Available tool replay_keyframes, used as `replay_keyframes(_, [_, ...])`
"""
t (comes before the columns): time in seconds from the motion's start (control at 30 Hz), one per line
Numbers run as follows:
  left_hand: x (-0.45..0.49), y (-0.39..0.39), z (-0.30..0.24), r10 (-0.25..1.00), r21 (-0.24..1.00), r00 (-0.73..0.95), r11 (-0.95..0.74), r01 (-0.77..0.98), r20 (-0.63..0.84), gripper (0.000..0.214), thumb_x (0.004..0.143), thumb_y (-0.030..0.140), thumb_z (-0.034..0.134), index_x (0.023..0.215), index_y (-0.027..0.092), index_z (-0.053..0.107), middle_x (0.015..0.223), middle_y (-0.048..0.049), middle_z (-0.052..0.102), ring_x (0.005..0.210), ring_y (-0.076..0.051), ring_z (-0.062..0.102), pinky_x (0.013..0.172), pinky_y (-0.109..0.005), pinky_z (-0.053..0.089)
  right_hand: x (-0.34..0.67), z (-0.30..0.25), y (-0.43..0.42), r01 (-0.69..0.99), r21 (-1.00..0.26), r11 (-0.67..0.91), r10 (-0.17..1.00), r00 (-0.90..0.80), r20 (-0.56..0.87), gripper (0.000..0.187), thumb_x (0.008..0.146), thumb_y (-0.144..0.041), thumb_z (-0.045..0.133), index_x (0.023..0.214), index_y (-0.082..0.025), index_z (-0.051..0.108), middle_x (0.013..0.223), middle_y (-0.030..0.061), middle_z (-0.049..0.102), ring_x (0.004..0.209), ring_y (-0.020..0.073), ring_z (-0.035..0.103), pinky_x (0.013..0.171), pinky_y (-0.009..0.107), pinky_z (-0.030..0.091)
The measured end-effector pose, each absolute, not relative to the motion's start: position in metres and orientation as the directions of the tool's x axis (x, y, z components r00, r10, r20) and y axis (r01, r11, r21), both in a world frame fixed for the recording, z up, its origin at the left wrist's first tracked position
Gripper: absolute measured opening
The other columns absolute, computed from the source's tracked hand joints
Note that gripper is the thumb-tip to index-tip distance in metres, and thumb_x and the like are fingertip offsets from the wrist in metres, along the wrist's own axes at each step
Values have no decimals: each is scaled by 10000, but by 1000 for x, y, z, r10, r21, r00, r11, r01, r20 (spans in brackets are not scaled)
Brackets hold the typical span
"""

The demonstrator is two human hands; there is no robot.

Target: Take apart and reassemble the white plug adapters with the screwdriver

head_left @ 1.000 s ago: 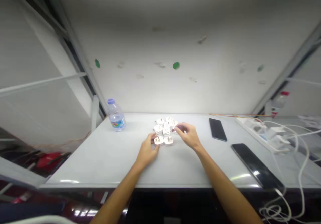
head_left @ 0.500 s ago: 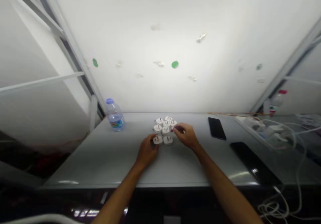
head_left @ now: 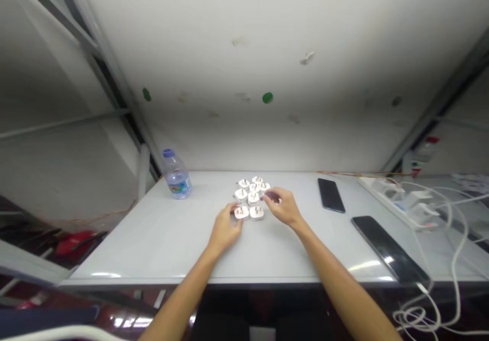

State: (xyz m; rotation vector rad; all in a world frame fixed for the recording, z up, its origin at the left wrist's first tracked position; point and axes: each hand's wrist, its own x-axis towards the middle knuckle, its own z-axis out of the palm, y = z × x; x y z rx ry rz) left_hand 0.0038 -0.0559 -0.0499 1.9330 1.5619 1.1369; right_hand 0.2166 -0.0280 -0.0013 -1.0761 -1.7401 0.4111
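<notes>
Several white three-pin plug adapters stand close together on the grey table, pins pointing up. My left hand (head_left: 225, 230) has its thumb and a finger around the near-left plug adapter (head_left: 241, 212), which rests on the tabletop. Just right of that one sits another plug adapter (head_left: 256, 212), apart from both hands. My right hand (head_left: 283, 206) is curled at the right side of the cluster, fingertips together by a plug adapter (head_left: 252, 197). Whatever lies between those fingertips is too small and hidden to make out.
A water bottle (head_left: 177, 174) with a blue cap stands at the table's back left. To the right lie a dark phone (head_left: 330, 195) and a larger black device (head_left: 389, 248). Beyond them is a white power strip (head_left: 397, 206) with plugs and trailing white cables (head_left: 454, 259).
Both hands and the plug adapters hold nearly the same places. The table now looks brighter and the wall behind it darker.
</notes>
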Motion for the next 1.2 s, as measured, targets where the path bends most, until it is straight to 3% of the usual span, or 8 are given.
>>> replay_keyframes(0.67, [5, -55, -50, 952, 765, 35, -267, 587, 306, 449, 771, 145, 661, 1208, 155, 562, 1167, -124, 690, 1083, -246, 655, 1014, -442, 488, 211, 22, -47, 321, -754, 573, 809, -70, 584, 135, 815, -301, 647, 776, -185, 704, 683, 26, 668, 568, 129, 501, 561, 269, 428])
replay_keyframes(1.2, [6, -54, -52, 947, 767, 20, -273, 581, 322, 458, 759, 139, 680, 1204, 140, 572, 1161, -133, 692, 1077, -256, 658, 1003, -439, 491, 207, 16, -44, 309, -775, 552, 830, -113, 546, 147, 803, -307, 649, 774, -176, 707, 688, 32, 687, 568, 132, 503, 545, 264, 411])
